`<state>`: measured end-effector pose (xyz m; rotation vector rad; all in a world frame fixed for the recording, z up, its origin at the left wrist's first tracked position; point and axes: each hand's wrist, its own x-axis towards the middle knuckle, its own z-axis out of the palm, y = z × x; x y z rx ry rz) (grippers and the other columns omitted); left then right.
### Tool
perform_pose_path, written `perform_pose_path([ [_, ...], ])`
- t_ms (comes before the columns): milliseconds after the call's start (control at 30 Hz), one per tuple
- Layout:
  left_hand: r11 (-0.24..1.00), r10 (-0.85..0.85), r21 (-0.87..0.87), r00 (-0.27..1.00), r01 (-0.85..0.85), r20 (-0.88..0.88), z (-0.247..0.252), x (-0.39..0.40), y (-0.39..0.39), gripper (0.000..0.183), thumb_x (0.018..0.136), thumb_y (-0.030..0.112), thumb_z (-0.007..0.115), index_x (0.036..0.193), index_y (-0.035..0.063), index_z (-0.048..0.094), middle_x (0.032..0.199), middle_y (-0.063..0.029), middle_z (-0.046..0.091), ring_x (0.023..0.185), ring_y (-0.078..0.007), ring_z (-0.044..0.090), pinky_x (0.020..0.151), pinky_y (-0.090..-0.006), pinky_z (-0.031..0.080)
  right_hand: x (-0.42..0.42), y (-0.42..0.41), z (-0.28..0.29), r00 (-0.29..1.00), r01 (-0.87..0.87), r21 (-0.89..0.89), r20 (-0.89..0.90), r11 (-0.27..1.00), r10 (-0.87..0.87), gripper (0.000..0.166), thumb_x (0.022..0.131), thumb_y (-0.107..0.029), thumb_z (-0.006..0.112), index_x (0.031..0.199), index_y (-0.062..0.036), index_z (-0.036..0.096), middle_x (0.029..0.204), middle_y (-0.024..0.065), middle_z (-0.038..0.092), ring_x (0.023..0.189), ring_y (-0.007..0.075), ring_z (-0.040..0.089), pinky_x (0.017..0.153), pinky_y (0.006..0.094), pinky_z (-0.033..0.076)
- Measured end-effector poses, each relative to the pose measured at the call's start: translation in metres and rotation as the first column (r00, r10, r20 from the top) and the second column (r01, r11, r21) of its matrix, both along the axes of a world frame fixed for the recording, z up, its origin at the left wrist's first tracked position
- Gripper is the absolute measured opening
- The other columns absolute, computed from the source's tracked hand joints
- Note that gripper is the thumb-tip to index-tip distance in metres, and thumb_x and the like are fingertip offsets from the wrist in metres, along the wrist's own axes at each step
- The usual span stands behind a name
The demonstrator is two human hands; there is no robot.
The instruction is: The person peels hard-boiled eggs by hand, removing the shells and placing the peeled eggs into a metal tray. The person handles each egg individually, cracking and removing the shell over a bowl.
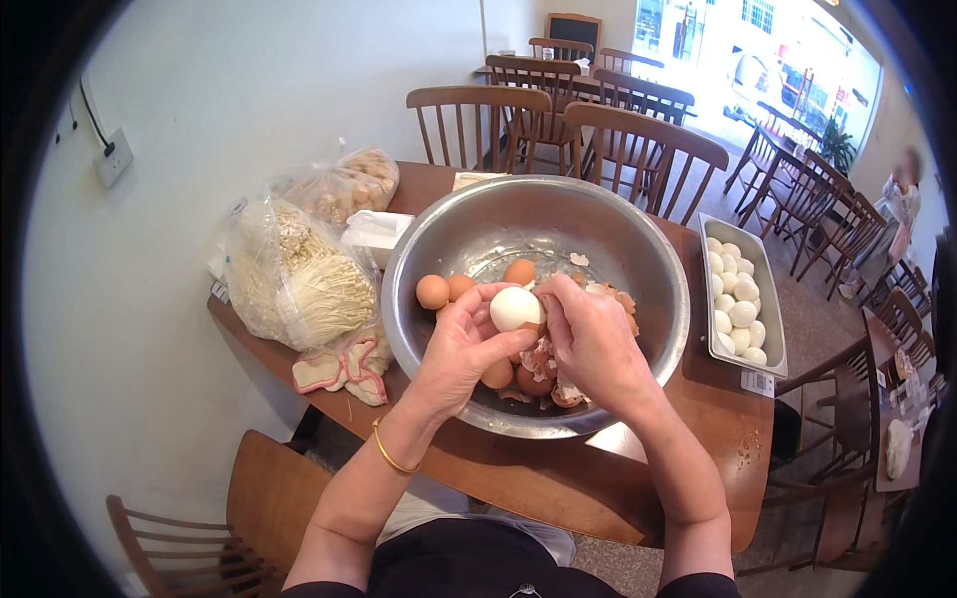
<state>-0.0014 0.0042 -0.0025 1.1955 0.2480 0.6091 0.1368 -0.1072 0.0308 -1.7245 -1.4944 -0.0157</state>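
Over a large steel bowl (635, 232), my left hand (463, 351) holds a mostly peeled egg (516, 309). A patch of brown shell (532, 327) clings to its lower right side. My right hand (594, 344) is at the egg's right side, thumb and fingertips pinched together; whether a bit of shell is between them is hidden. Inside the bowl lie several brown unpeeled eggs (432, 291) on the left and under my hands. Broken eggshell (614, 297) is heaped on the right, partly covered by my right hand.
A steel tray (777, 329) of peeled eggs (742, 314) stands at the table's right edge. Left of the bowl are bagged enoki mushrooms (321, 291), another filled bag (359, 183) and a cloth (344, 374). Wooden chairs (478, 97) stand beyond the table (523, 486). A person (893, 209) stands far right.
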Motion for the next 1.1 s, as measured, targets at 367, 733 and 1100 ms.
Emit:
perform_pose_path([
  [367, 0.993, -0.027, -0.117, 0.999, 0.031, 0.032, 0.006, -0.004, 0.001, 0.052, 0.086, -0.002, 0.074, 0.132, -0.0001, 0.050, 0.120, -0.0088, 0.063, 0.110, -0.0150, 0.062, 0.097, -0.0304, 0.053, 0.020, -0.005, 0.009, 0.993, 0.060, 0.096, 0.096, 0.994, -0.069, 0.013, 0.094, -0.010, 0.059, 0.102, -0.0008, 0.061, 0.094, 0.0247, 0.066, 0.084, 0.0406, 0.065, 0.070, 0.0459, 0.050],
  [733, 0.989, -0.086, -0.115, 0.996, 0.089, 0.032, 0.006, -0.003, 0.001, 0.049, 0.085, -0.003, 0.075, 0.127, 0.0000, 0.051, 0.120, -0.0097, 0.062, 0.112, -0.0159, 0.062, 0.098, -0.0294, 0.053, 0.001, 0.000, 0.015, 0.980, -0.139, -0.010, -0.143, 0.990, 0.137, 0.020, 0.097, -0.022, 0.060, 0.101, -0.0031, 0.065, 0.088, 0.0176, 0.064, 0.081, 0.0348, 0.064, 0.069, 0.0438, 0.049],
  [1100, 0.993, -0.077, -0.083, 0.997, 0.079, 0.031, 0.003, -0.002, 0.001, 0.047, 0.086, -0.003, 0.074, 0.127, 0.0004, 0.051, 0.118, -0.0085, 0.063, 0.112, -0.0159, 0.062, 0.100, -0.0314, 0.052, 0.009, 0.005, 0.002, 0.997, -0.076, 0.133, 0.027, 0.988, 0.073, 0.009, 0.097, -0.009, 0.057, 0.093, -0.0004, 0.058, 0.080, 0.0218, 0.063, 0.075, 0.0414, 0.063, 0.065, 0.0471, 0.049],
])
